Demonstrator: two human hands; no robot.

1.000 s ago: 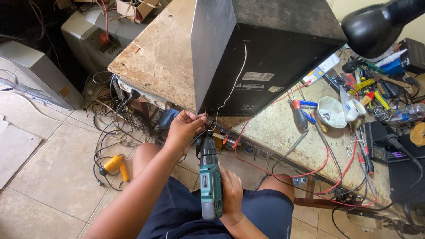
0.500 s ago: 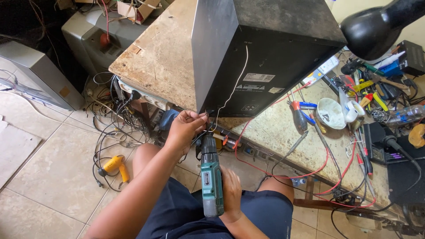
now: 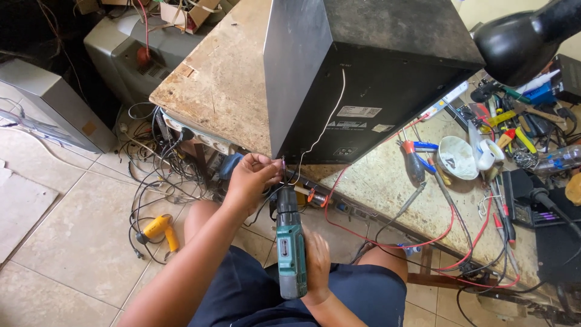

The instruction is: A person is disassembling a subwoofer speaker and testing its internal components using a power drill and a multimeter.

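Right hand point(image 3: 316, 266) clenched around a green drill point(image 3: 290, 245), held over the lap, nose pointing away toward the near bottom corner of a black speaker box point(image 3: 369, 79). Left hand point(image 3: 251, 178) just beyond, fingers pinched on a small screw or bit at the drill's tip point(image 3: 283, 162), right at the bench edge under the box. Thin white wire point(image 3: 330, 121) hanging down the box's near face and ending beside the pinching fingers. Red wire point(image 3: 363, 233) looping low along the bench front to the right, with a black cable point(image 3: 393, 221) alongside. On the tiled floor point(image 3: 72, 242) to the left, a yellow tool point(image 3: 158, 229) lying among tangled black cords point(image 3: 160, 175). Farther out, box standing on a worn bench point(image 3: 224, 85). To its right on the bench, a red-handled screwdriver point(image 3: 413, 162), a white bowl point(image 3: 457, 157), then a heap of hand tools point(image 3: 514, 127) at the far right. Black lamp head point(image 3: 520, 36) hanging over the far right corner. At far left, a grey casing point(image 3: 51, 106) on the floor and an old grey set point(image 3: 127, 45) behind it.
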